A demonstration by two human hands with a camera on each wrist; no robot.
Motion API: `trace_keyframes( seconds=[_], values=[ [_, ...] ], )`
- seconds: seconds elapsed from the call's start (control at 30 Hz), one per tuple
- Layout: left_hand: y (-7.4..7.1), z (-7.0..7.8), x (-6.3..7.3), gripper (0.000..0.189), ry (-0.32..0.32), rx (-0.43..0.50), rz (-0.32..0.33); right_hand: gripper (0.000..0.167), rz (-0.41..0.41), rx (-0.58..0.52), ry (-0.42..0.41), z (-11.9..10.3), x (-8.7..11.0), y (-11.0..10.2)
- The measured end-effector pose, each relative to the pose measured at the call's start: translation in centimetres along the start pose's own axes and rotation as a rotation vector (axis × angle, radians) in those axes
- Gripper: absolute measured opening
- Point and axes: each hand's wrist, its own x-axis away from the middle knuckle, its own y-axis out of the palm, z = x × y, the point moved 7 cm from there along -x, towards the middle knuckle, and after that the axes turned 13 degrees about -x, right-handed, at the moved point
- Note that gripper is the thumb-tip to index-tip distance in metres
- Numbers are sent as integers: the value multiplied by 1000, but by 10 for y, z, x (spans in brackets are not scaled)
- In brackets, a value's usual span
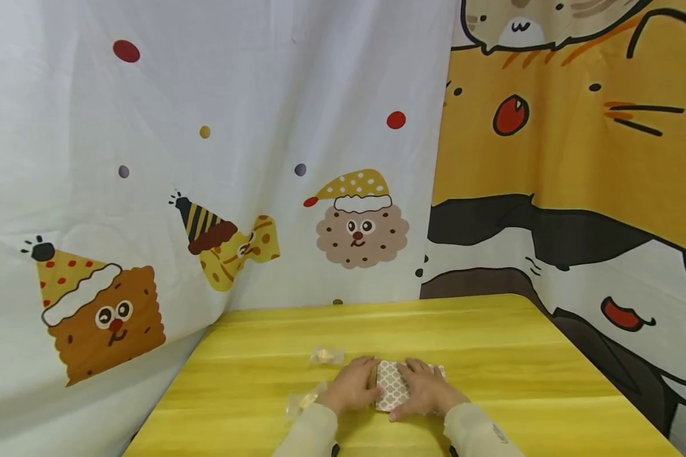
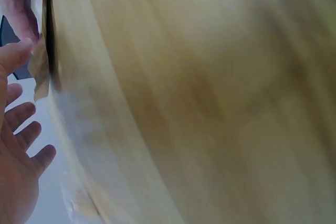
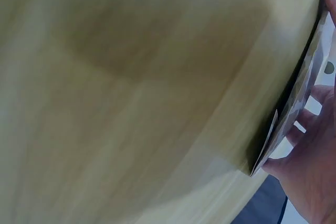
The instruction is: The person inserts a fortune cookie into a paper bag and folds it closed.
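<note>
A flat paper packet point(image 1: 391, 387) with a white and tan lattice pattern lies on the table between both hands. My right hand point(image 1: 429, 388) rests spread over its right part, thumb toward the near edge. At the packet's left side is my left hand point(image 1: 351, 384). The left wrist view shows that hand's fingers spread apart, with its thumb near a torn-looking brown paper edge point(image 2: 40, 69). In the right wrist view the packet point(image 3: 296, 100) appears edge-on, with a thin flap lifted at one corner and my right fingertips touching it.
A yellow wood-grain table point(image 1: 251, 355) carries two small clear wrapped packets with yellowish contents: one point(image 1: 327, 356) beyond the left hand, another point(image 1: 305, 400) beside the left wrist. Printed cartoon curtains point(image 1: 263, 158) hang behind and on both sides.
</note>
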Motion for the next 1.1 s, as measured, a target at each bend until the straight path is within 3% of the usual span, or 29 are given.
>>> trace_keyframes(
  seconds=[0.23,0.4,0.53,1.1],
  values=[
    [5,-6,11,60,-7,-79,-84,124,-18,-25,-30,-3,9,-2],
    [9,-11,21,58,-49,-80,-156,125,-36,-71,-52,-7,14,-3],
    [11,-10,26,58,-39,-85,-185,125,-32,-94,-46,-7,16,-4],
    [12,-6,33,60,-40,-92,-213,129,-20,-51,21,-7,18,-10]
  ],
)
